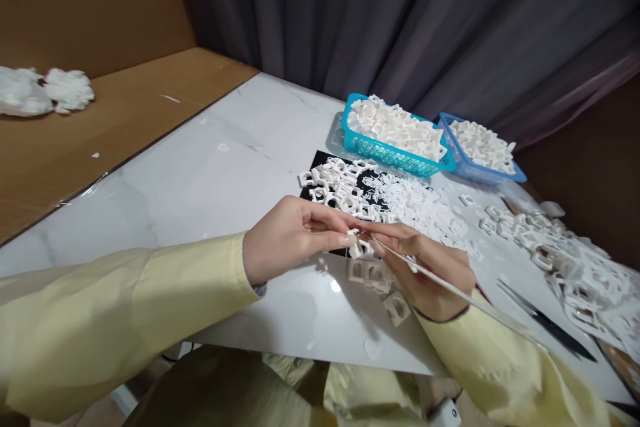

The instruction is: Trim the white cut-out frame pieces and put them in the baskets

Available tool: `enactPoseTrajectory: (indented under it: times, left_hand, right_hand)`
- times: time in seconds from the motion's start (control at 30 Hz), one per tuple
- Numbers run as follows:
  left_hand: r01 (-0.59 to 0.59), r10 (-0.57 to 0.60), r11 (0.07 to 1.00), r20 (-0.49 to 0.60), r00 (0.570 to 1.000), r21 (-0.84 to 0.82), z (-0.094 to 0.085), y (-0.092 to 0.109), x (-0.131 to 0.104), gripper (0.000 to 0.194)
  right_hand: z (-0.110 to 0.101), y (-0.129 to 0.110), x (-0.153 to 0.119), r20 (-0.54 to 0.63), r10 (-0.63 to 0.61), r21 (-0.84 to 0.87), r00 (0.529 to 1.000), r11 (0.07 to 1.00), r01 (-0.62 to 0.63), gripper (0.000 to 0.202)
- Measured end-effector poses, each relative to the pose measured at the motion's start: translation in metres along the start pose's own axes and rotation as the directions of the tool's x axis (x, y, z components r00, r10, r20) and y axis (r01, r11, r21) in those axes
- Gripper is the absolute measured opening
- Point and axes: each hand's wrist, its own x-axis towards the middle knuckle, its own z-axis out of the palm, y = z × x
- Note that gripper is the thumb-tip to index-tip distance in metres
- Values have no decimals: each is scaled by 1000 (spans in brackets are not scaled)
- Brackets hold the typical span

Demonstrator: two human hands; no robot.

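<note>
Between the thumb and fingers of my left hand (285, 240) is a small white plastic piece (354, 239). My right hand (430, 267) is closed around a long thin metal tool (440, 280), whose exact kind I cannot make out. The tool's tip end meets the white piece, and its back end reaches over my right forearm. Just beyond my fingers, white plastic frames with round openings (335, 183) lie heaped on a black mat (320, 159). Closer to me, several similar frames (397, 307) rest on the marble-patterned table (225, 180).
White scraps (425, 207) spread right of the mat. Behind stand a teal basket (390, 152) and a blue basket (487, 172), both full of white pieces. Dark tweezers (547, 321) lie at right beside more white parts (565, 247). Cardboard (150, 100) borders the left.
</note>
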Motion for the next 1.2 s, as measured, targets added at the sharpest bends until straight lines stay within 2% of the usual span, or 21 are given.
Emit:
enactPoseTrajectory:
  times: [0.4, 0.6, 0.8, 1.03, 1.2]
  left_hand:
    - [-9, 9, 1000, 16, 1000, 9, 0, -1, -1, 9]
    - [-8, 8, 1000, 11, 1000, -11, 0, -2, 0, 8]
    - [2, -2, 1000, -3, 1000, -19, 1, -2, -1, 9]
    - [29, -29, 1000, -33, 999, -3, 2, -3, 0, 9]
    - [49, -48, 999, -43, 998, 9, 2, -4, 1, 11]
  right_hand:
    - [2, 3, -1, -22, -107, -40, 994, 994, 106, 15]
    - [3, 3, -3, -18, -121, -101, 992, 988, 119, 14]
    - [-1, -2, -2, 117, -101, -164, 988, 979, 120, 16]
    - [-2, 1, 1, 268, -239, -299, 933, 901, 316, 26]
    - [-1, 4, 1, 284, -235, -349, 929, 878, 329, 31]
